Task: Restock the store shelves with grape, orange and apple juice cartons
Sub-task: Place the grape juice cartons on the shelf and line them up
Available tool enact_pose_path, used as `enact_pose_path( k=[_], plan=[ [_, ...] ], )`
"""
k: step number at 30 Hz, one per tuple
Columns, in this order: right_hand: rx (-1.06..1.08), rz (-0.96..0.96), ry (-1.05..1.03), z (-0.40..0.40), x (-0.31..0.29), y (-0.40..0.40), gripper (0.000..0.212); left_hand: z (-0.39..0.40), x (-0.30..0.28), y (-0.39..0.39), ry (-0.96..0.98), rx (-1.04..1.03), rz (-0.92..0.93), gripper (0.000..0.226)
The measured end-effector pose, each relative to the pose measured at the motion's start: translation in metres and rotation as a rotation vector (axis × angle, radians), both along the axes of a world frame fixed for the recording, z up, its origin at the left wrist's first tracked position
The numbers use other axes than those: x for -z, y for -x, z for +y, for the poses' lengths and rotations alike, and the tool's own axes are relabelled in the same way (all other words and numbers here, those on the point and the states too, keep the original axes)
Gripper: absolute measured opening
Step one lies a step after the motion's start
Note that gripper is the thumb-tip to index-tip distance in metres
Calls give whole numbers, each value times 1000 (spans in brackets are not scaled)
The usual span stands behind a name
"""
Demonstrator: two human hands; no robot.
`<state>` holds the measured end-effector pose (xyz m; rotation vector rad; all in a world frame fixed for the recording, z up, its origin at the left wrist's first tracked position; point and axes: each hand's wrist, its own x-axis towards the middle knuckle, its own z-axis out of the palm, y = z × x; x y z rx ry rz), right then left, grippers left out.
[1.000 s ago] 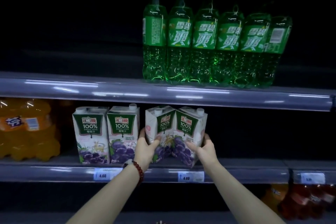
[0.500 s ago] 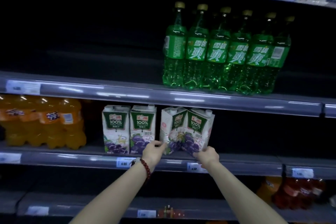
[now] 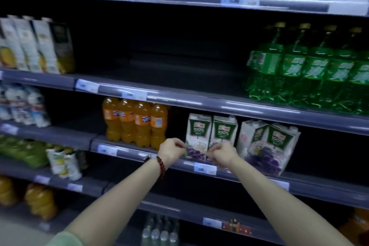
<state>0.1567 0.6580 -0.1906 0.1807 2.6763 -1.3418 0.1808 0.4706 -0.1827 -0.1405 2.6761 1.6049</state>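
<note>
4 grape juice cartons (image 3: 239, 139) stand on the middle shelf (image 3: 249, 173), in 2 pairs. The left pair (image 3: 211, 136) faces front. The right pair (image 3: 268, 144) sits at 3 o'clock from it, just beside it, turned at an angle with a corner forward.

What has just changed: 1 second ago our hands clasped that right pair; now they are off it. Our left hand (image 3: 172, 151) and right hand (image 3: 224, 155) are loosely curled and hold nothing, fingers narrow, hanging in front of the foot of the left pair. Whether they touch those cartons we cannot tell through the blur. Our view has also swung left and back, so orange soda bottles (image 3: 135, 124) now show at 9 o'clock from the cartons and green soda bottles (image 3: 311, 74) at 1 o'clock, a shelf higher.

We judge the grape placement done, perhaps wanting a straighten. No apple cartons show plainly, so that stock seems still to come.
</note>
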Motion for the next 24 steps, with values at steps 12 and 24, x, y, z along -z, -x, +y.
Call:
enact_pose_path(
  k=[12,24],
  plan=[
    [-479,215,-132,-225,-36,22,11,-211,-27,-29,261,-293,93,13],
    [-899,158,-102,-491,-33,68,3,-454,-36,-43,489,-631,-97,15]
  ],
)
